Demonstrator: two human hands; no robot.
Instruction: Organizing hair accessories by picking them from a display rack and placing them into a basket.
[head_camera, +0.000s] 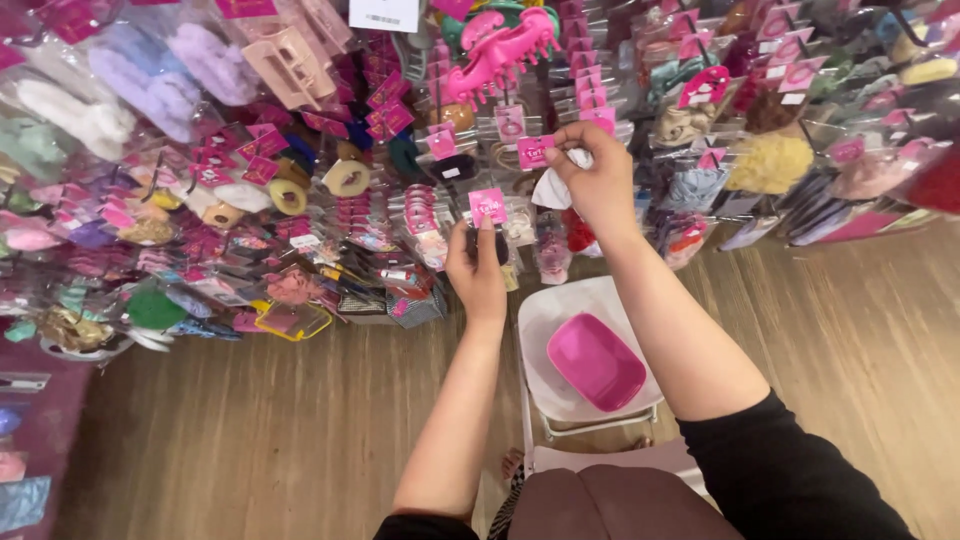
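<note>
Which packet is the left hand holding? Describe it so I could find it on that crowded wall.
Start at the white chair with the pink tray. Directly above it, the left hand pinches a packet on the display wall. Its square pink header card sits at the fingertips, with a dark item beneath.

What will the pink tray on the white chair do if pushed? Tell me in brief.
The pink tray looks like thin, glossy plastic, so it is probably light and stiff. It lies flat on the smooth white chair, so it would likely slide rather than tip. It sits near the seat's right edge, so a push that way might send it off.
</note>
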